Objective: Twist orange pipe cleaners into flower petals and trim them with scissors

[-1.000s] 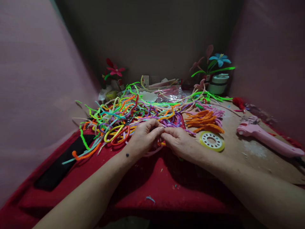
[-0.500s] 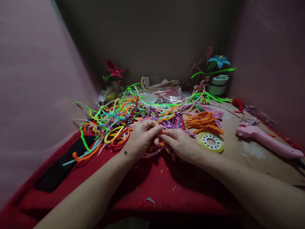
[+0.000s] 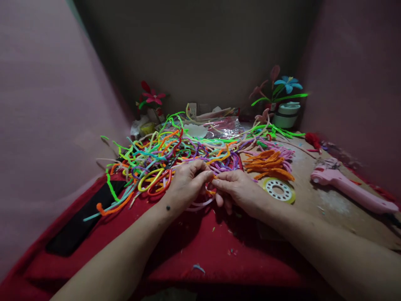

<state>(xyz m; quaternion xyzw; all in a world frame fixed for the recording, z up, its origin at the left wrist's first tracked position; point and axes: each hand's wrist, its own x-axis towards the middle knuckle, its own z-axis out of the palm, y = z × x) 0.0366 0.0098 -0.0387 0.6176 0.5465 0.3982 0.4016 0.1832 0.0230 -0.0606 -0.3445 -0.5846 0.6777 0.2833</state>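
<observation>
My left hand (image 3: 191,182) and my right hand (image 3: 236,188) meet at the middle of the table, fingertips pinched together. Between them is a short orange pipe cleaner (image 3: 211,192), mostly covered by the fingers. Both hands are closed on it. Just behind them spreads a tangled heap of coloured pipe cleaners (image 3: 156,146). Scissors with a yellow and a red handle loop (image 3: 160,182) lie against the heap, left of my left hand. A bundle of orange pipe cleaners (image 3: 266,164) rests beyond my right hand, next to a roll of tape (image 3: 278,190).
A pink glue gun (image 3: 354,184) lies on a brown board (image 3: 332,217) at the right. On the left is a black flat object (image 3: 81,221). Pipe-cleaner flowers (image 3: 288,83) and a pale green pot (image 3: 286,115) stand at the back, near a clear plastic bag (image 3: 224,127).
The fingers have shifted slightly around the orange pipe cleaner, and my right hand's lower fingers have opened out a little. The view has tilted slightly; the other things have stayed put.
</observation>
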